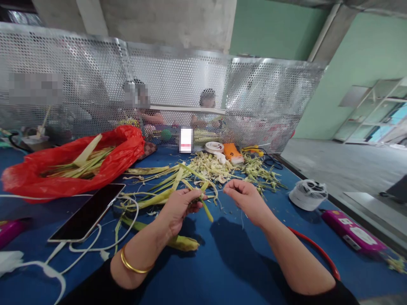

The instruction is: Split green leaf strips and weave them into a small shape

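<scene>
My left hand [183, 207] is closed on a small bundle of green plant strips [207, 210], whose ends stick out past the fingers above the blue table. To its right, my right hand [243, 195] is raised with thumb and index finger pinched together; what they hold, if anything, is too fine to make out. Long pale green leaves [159, 198] lie behind and left of my left hand. A yellow-green husk piece [182, 243] rests under my left wrist. Beyond both hands is a heap of pale plant scraps [211, 167].
A red plastic bag [30, 173] of leaves, a tablet [87, 214] and white cables [95, 250] lie left. At right are a white spool [308, 195] and a purple packet [352, 233]. Behind a perforated metal screen [178, 76], people sit.
</scene>
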{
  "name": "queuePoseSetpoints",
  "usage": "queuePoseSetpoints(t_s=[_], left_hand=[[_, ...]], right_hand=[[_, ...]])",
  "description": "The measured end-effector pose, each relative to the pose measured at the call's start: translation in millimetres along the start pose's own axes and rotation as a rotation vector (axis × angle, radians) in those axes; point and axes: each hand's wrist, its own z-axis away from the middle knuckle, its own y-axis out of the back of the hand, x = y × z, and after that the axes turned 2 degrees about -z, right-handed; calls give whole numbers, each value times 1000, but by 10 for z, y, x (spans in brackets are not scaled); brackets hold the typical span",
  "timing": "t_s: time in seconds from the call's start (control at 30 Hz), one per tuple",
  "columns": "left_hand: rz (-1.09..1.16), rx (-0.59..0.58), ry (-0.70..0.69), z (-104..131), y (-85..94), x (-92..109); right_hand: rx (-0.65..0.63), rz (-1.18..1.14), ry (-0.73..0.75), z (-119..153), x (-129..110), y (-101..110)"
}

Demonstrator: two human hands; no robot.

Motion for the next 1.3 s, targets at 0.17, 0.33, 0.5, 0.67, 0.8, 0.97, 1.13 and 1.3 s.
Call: queuePoseSetpoints(t_s=[0.17,0.33,0.5,0.67,0.8,0.97,1.13,1.3], left_hand=[[-17,59,25,0,-3,-7],[2,225,-20,2,-6,27],[84,73,-40,61,-67,9],[129,-122,126,98,-99,-72],[18,-185,55,89,-92,-94],[16,-67,-16,58,-85,-83],[-50,26,-47,21,-74,-89],[-270,-121,-57,44,-107,-121]], right_hand=[[264,131,-2,-28,32,48],[452,590,190,-3,22,80],[53,509,242,41,1,-36],[-85,281,183,67,5,-144],[-89,200,160,66,34,-154],[-138,320,212,72,22,-83],[-130,541,461,115,-42,-29],[-132,593,577,145,-46,-87]])
